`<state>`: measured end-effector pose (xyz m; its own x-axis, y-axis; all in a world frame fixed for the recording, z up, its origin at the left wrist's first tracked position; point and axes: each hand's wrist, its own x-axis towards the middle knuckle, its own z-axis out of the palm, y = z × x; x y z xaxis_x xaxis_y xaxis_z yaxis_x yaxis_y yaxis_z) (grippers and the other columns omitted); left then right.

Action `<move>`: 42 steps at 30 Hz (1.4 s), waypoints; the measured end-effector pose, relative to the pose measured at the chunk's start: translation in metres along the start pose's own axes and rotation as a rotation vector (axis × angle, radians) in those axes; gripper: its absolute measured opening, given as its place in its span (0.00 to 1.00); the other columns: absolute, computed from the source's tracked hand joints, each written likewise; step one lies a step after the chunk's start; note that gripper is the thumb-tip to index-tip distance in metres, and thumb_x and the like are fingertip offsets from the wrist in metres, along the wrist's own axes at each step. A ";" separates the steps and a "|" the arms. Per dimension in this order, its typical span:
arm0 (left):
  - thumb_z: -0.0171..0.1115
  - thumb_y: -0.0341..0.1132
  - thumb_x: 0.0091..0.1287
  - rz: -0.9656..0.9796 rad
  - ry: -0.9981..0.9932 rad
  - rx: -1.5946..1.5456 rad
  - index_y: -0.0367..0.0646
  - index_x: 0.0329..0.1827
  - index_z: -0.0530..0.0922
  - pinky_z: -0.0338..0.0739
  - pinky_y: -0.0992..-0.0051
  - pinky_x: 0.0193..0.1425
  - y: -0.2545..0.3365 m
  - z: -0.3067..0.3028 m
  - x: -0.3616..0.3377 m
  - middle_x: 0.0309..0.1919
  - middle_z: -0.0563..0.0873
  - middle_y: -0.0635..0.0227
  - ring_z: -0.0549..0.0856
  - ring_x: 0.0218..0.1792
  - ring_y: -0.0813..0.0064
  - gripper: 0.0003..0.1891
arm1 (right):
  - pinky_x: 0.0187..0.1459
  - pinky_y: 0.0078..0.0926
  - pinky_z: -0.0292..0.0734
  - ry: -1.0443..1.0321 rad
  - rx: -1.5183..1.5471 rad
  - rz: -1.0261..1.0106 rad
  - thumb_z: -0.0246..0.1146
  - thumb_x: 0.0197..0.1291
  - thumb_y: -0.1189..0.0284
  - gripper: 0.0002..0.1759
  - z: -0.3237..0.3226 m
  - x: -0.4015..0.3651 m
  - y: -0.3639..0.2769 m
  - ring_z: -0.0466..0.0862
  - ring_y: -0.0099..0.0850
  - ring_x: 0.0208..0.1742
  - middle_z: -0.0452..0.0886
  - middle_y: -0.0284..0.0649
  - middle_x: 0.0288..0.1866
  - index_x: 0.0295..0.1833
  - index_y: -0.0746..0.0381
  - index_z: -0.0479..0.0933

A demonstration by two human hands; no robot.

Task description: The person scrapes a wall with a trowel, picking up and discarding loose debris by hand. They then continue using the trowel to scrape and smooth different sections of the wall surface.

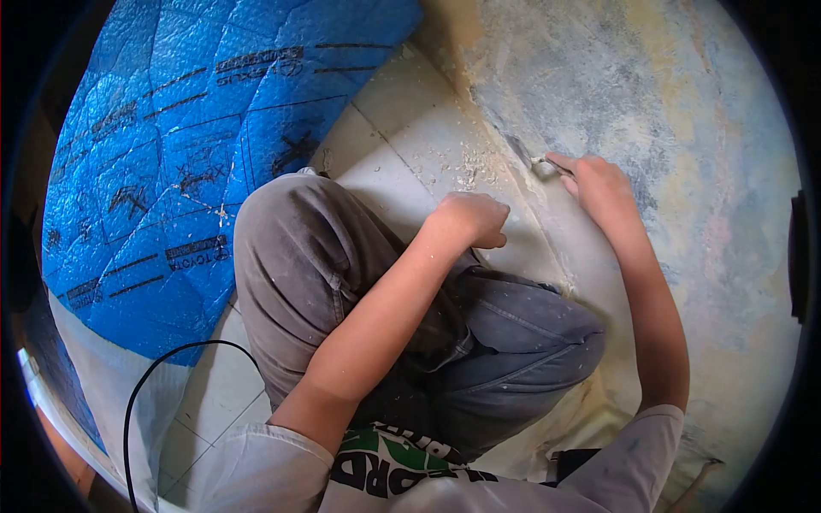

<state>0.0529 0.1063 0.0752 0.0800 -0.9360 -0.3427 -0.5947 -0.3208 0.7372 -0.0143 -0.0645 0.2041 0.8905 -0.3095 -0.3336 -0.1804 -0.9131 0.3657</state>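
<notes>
Well to the left of the left hand (472,220), a black cable (128,427) curving in a wide loop. On that same side, past the knee, a big blue sheet (184,171) with black print. Closer in, just beside the left hand, dusty grey trousers (291,239), bent at the knees. Beneath the left hand, pale floor tiles (368,141). At the left hand, fingers curled together into a loose fist; cannot tell about anything hidden in the palm. Just beyond the fist, light crumbs (469,173) scattered over the tiles. Between the two hands, nearer the right, a small hand tool (560,162), clamped between thumb and fingers of the right hand (603,190), jutting leftward with a whitish tip. Around and beyond the right hand, a blotchy wall (581,94) in grey and yellow.
</notes>
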 end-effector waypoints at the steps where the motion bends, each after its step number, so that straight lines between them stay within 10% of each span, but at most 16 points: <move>1: 0.63 0.50 0.68 0.002 0.006 -0.003 0.43 0.65 0.80 0.82 0.56 0.60 0.001 -0.001 -0.001 0.55 0.88 0.55 0.87 0.57 0.54 0.27 | 0.48 0.44 0.82 -0.001 -0.009 -0.004 0.67 0.63 0.68 0.25 -0.002 0.003 0.000 0.87 0.48 0.45 0.86 0.48 0.41 0.66 0.41 0.82; 20: 0.64 0.49 0.68 -0.016 0.013 0.016 0.43 0.62 0.81 0.83 0.55 0.58 -0.003 -0.001 -0.002 0.52 0.89 0.55 0.88 0.55 0.53 0.25 | 0.60 0.40 0.79 -0.202 0.312 -0.135 0.61 0.71 0.61 0.24 0.037 0.034 0.013 0.85 0.51 0.57 0.85 0.51 0.61 0.71 0.46 0.77; 29: 0.64 0.49 0.68 0.006 -0.012 -0.017 0.42 0.59 0.81 0.83 0.54 0.56 0.003 -0.002 0.001 0.49 0.89 0.53 0.88 0.53 0.52 0.24 | 0.60 0.48 0.77 -0.184 0.524 0.187 0.57 0.76 0.63 0.25 0.054 -0.050 -0.040 0.85 0.54 0.57 0.84 0.53 0.60 0.76 0.46 0.71; 32: 0.63 0.50 0.68 0.007 0.024 -0.009 0.42 0.60 0.81 0.83 0.54 0.57 -0.001 0.000 0.000 0.49 0.89 0.53 0.88 0.53 0.51 0.24 | 0.40 0.42 0.83 0.280 0.699 -0.117 0.55 0.78 0.66 0.27 0.098 -0.053 -0.029 0.88 0.46 0.38 0.85 0.51 0.49 0.80 0.49 0.66; 34: 0.64 0.49 0.67 -0.005 0.017 -0.006 0.42 0.60 0.81 0.82 0.54 0.57 -0.002 -0.001 -0.001 0.50 0.89 0.52 0.88 0.53 0.51 0.25 | 0.22 0.27 0.74 -0.202 1.467 0.558 0.52 0.79 0.67 0.28 0.069 -0.059 -0.060 0.79 0.30 0.25 0.77 0.42 0.40 0.82 0.48 0.62; 42: 0.59 0.44 0.69 -0.002 -0.014 -0.068 0.43 0.61 0.81 0.81 0.54 0.59 0.002 -0.011 -0.009 0.48 0.89 0.50 0.88 0.53 0.50 0.22 | 0.21 0.15 0.61 -0.053 2.206 0.632 0.46 0.81 0.68 0.27 0.073 -0.054 -0.098 0.69 0.23 0.26 0.73 0.38 0.41 0.81 0.44 0.63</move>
<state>0.0598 0.1124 0.0857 0.0701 -0.9334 -0.3520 -0.5389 -0.3324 0.7740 -0.0755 0.0224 0.1231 0.5556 -0.5461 -0.6270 -0.3934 0.4917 -0.7769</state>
